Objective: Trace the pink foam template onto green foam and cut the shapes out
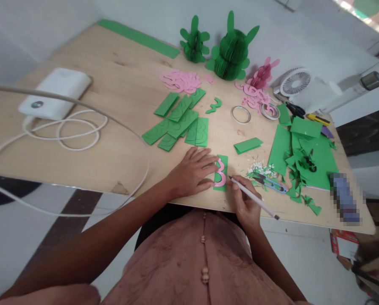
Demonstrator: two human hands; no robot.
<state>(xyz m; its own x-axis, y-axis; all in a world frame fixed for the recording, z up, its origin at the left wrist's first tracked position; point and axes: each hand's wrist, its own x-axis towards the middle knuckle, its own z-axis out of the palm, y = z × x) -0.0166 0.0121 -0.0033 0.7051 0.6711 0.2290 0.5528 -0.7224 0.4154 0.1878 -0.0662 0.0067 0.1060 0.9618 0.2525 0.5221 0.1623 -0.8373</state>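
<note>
A pink paper cutout [221, 178], curved like a 3, lies on a small green paper piece [224, 185] at the table's near edge. My left hand [194, 171] rests flat with fingers spread, its fingertips on the left side of the cutout and green piece. Just to the right, my right hand [246, 202] grips a white pencil [254, 198], its dark tip close to the green piece's right edge. Whether the tip touches the paper I cannot tell. Beyond my left hand, several green strips [178, 123] with traced curved outlines overlap. A green curved cutout [214, 105] lies behind them.
A folded green strip [248, 145], paper scraps [262, 168] and blue thread snips [272, 183] lie right of centre. Pink cutouts [183, 81], tape rolls [241, 115], green honeycomb figures [230, 55] and a small fan [295, 82] stand farther back. A white power bank [57, 91] with looping cable sits left.
</note>
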